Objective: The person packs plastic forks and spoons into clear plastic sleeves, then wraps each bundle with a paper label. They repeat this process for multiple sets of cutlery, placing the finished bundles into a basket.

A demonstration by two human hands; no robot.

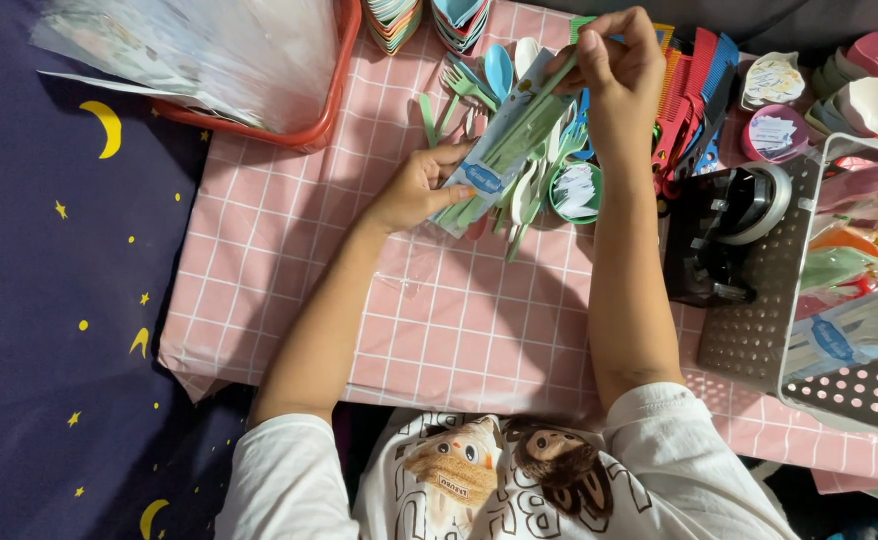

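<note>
The left hand (pixel 421 188) is curling around the near end of a long clear packet (pixel 499 150), thumb lying on top by the blue oval label and the fingers tucked beneath, so the hand is closed on the packet rather than spread. The right hand (pixel 611 62) is pinching, fingertips pressed together, at the far tip of a pale green utensil (pixel 534 105) whose handle is sliding along the packet's mouth. The packet is running diagonally, its long axis pointing from near left to far right, hovering just above the pink checked surface (pixel 439 320) near its far edge. It is thin, glossy plastic film with slim green pieces showing inside. Beneath and around it a loose heap of plastic cutlery (pixel 479 80) is lying: smooth spoons and forks in blue, green and white. Just right of the packet a small round green dish (pixel 575 190) is holding white paper slips. Further right, red and blue combs (pixel 694 90) are crowding together, then a black tape dispenser (pixel 724 235), and a perforated grey metal basket (pixel 839 385) is holding finished packets. At far left a red tray (pixel 331 110) is carrying clear bags, and a dark blue cloth (pixel 49 300) with yellow moons and stars is covering the left side.
</note>
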